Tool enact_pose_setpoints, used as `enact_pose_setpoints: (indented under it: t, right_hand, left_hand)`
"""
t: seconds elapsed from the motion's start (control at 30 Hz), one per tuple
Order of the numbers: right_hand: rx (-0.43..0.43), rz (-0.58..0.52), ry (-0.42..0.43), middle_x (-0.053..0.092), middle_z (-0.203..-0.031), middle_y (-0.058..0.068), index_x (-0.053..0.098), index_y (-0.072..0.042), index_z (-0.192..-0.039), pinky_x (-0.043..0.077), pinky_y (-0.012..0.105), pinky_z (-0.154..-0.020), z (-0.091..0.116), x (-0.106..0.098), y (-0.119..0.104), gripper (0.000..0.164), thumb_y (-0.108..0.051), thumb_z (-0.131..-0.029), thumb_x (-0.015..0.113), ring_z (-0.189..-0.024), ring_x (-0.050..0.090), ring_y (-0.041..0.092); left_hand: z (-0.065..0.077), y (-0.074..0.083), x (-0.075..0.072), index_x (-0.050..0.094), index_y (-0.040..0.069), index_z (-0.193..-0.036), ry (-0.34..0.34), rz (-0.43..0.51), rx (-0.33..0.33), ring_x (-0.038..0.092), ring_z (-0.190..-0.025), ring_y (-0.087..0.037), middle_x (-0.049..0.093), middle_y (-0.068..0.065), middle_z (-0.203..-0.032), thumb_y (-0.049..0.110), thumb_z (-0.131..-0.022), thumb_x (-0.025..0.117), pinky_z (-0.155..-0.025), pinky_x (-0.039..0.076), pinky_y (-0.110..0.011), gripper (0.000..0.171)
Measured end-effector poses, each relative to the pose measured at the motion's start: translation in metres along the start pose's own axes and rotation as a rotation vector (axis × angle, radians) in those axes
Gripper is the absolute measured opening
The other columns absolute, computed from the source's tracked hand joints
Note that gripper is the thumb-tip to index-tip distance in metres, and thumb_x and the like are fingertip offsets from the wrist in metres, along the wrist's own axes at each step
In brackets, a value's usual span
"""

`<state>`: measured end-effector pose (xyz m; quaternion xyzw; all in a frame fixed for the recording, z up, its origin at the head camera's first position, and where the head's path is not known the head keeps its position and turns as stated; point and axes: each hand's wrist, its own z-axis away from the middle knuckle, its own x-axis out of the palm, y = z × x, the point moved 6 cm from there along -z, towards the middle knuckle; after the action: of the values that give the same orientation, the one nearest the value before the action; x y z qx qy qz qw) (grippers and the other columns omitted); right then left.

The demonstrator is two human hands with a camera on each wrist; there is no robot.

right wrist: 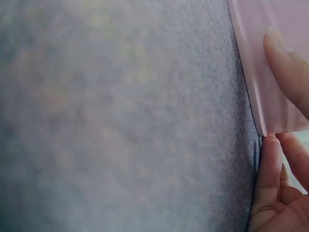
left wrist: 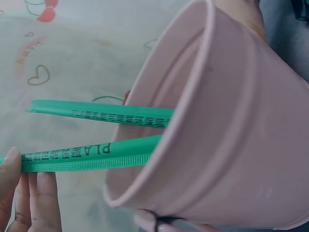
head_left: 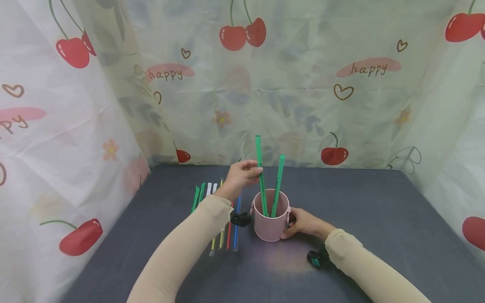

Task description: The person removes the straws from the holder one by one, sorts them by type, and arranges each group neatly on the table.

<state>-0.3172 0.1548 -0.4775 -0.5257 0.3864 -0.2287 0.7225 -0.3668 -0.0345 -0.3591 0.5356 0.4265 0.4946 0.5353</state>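
A pink bucket-shaped cup with small side handles stands upright on the table. Between thumb and fingers, my left hand pinches a green paper-wrapped straw whose lower end is inside the cup. A second green wrapped straw leans in the cup to its right. Dark print, including "PLA", shows on the pinched straw in the left wrist view. Low on the cup's right side, my right hand grips it. The right thumb lies along the cup wall, with the fingers at its bottom edge.
Left of the cup, partly hidden by my left arm, lies a row of green wrapped straws, white ones, and thin yellow, red and blue sticks. The dark table backs onto a patterned curtain.
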Motion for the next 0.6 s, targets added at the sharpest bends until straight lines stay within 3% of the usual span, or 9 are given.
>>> enact_pose_setpoints:
  t: [0.3, 0.5, 0.6]
  right_hand:
    - [0.008, 0.004, 0.006, 0.060, -0.096, 0.005, 0.050, 0.007, -0.125, 0.049, 0.025, -0.070, 0.001, 0.000, 0.000, 0.063, -0.003, -0.072, 0.083, -0.083, 0.051, 0.017]
    - [-0.002, -0.004, -0.004, 0.059, -0.095, 0.004, 0.050, 0.007, -0.124, 0.049, 0.024, -0.070, 0.001, 0.001, 0.000, 0.062, -0.002, -0.072, 0.082, -0.083, 0.050, 0.017]
    - [-0.005, -0.004, -0.006, 0.059, -0.095, 0.004, 0.050, 0.007, -0.124, 0.049, 0.024, -0.070, 0.001, 0.000, 0.000, 0.062, -0.002, -0.072, 0.082, -0.083, 0.051, 0.017]
  left_hand:
    - [-0.002, 0.014, -0.009, 0.062, 0.002, -0.121, 0.013, 0.071, -0.012, 0.065, -0.072, -0.006, 0.064, 0.002, -0.088, 0.005, -0.090, 0.067, -0.080, 0.058, -0.029, 0.031]
    - [-0.002, 0.021, -0.014, 0.060, 0.004, -0.125, 0.002, 0.069, 0.010, 0.064, -0.079, -0.007, 0.064, 0.000, -0.093, 0.005, -0.091, 0.066, -0.100, 0.050, -0.045, 0.034]
    - [-0.002, 0.022, -0.017, 0.060, 0.004, -0.125, -0.001, 0.056, 0.018, 0.065, -0.079, -0.007, 0.064, 0.001, -0.092, 0.005, -0.091, 0.066, -0.100, 0.050, -0.045, 0.035]
